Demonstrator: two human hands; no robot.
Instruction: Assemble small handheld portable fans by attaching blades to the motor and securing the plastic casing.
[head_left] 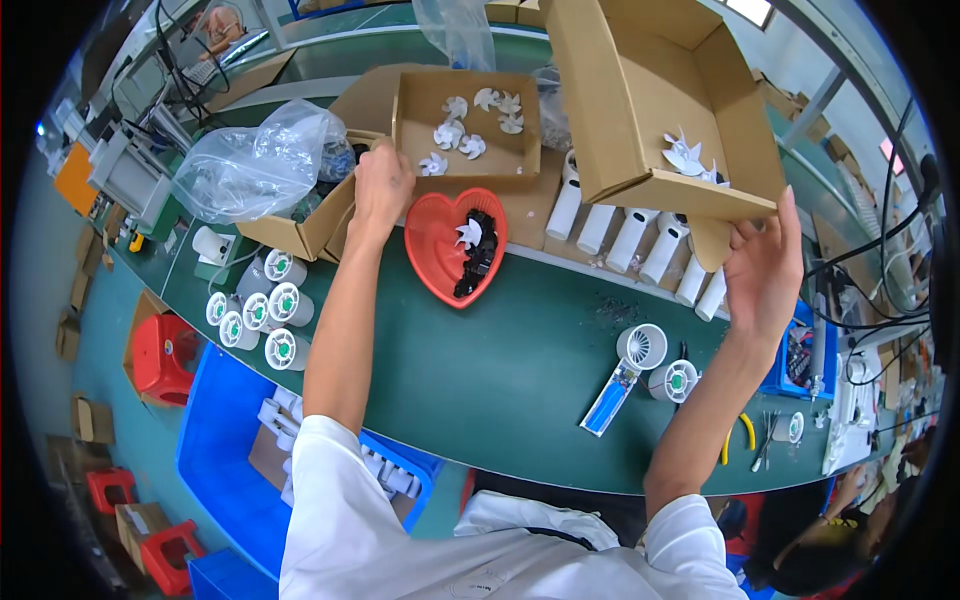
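My right hand [762, 268] grips the near edge of a tilted cardboard box [620, 110] raised at the back right, with thumb up along its corner. White fan blades [684, 155] lie inside that box. My left hand [382, 188] is closed, with its fingertips hidden, between a box of dark parts [312, 222] and a shallow cardboard box [466, 177]. Several white fan blades [449, 132] lie spread in the shallow box. Just right of my left wrist, a red heart-shaped tray [430, 263] holds small black parts [480, 255] and one white fan blade [469, 234].
White cylindrical fan housings [283, 348] stand at the left of the green table [480, 380]. White handles [630, 240] lie in a row under the raised box. Near my right forearm are an opened fan unit [612, 395], yellow-handled pliers [748, 432] and a blue bin [790, 375]. A plastic bag [262, 165] covers the left box.
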